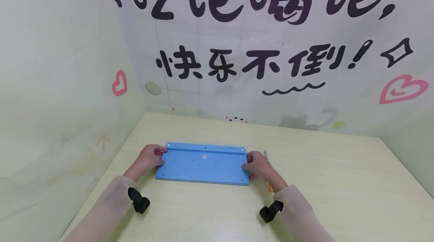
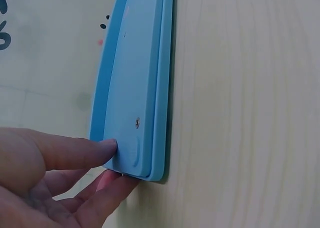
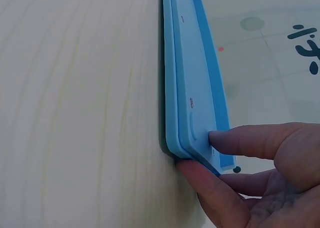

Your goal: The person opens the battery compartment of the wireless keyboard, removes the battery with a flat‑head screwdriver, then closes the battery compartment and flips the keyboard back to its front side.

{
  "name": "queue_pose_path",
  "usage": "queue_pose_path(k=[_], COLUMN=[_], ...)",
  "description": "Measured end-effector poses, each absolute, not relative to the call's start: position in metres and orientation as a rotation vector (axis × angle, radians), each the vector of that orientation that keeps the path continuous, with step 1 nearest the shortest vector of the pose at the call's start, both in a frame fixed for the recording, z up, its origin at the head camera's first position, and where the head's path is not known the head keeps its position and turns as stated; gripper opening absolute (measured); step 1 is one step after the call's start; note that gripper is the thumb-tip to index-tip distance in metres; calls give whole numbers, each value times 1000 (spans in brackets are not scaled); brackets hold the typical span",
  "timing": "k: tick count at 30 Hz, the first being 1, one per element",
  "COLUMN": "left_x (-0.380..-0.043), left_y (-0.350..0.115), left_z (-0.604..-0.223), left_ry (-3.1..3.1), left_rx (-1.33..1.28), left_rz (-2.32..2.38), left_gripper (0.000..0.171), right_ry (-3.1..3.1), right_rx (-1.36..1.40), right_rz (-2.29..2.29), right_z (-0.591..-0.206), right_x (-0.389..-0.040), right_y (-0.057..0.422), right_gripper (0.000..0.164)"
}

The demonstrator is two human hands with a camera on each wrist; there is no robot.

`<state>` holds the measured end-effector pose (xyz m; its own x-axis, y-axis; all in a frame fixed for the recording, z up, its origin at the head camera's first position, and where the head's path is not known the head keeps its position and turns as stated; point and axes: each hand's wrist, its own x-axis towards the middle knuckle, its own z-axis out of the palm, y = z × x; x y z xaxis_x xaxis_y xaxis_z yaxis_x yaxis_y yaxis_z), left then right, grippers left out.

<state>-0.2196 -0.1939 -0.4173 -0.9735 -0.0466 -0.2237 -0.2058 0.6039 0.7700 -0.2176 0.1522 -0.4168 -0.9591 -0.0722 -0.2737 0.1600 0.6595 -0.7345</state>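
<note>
A blue keyboard (image 1: 203,166) lies underside up, with small screws and round feet showing in the head view. At its left short edge my left hand (image 1: 149,158) grips it, thumb on the upper face and fingers at the edge. The right hand (image 1: 259,163) pinches the opposite short edge in the same way. Both wrist views show the thumbs pressing on the blue panel (image 2: 132,88) near its corners. Whether the keyboard touches the table or is held slightly above it, I cannot tell.
Beside the right hand lies a slim tool with a metal shaft (image 1: 266,154) and an orange end (image 1: 270,188), partly hidden by the hand and wrist. The pale wooden table (image 1: 322,181) meets a printed wall sheet (image 1: 237,98) behind and another at the left.
</note>
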Motion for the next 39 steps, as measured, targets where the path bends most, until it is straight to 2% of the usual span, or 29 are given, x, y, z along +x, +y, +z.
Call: queue_pose_path(k=[21, 29, 39], left_x=[-219, -224, -230], left_y=[-195, -188, -156], left_z=[-414, -404, -390], left_ry=[2618, 2594, 2588], left_rx=[-210, -103, 76], left_rz=[1267, 1365, 1363], left_gripper=[36, 36, 32], right_ry=[2618, 2639, 2626], right_rx=[134, 137, 154], right_rz=[-1379, -1374, -1373], right_z=[-423, -423, -425], right_x=[-214, -212, -213], right_y=[156, 156, 157], right_gripper=[47, 49, 50])
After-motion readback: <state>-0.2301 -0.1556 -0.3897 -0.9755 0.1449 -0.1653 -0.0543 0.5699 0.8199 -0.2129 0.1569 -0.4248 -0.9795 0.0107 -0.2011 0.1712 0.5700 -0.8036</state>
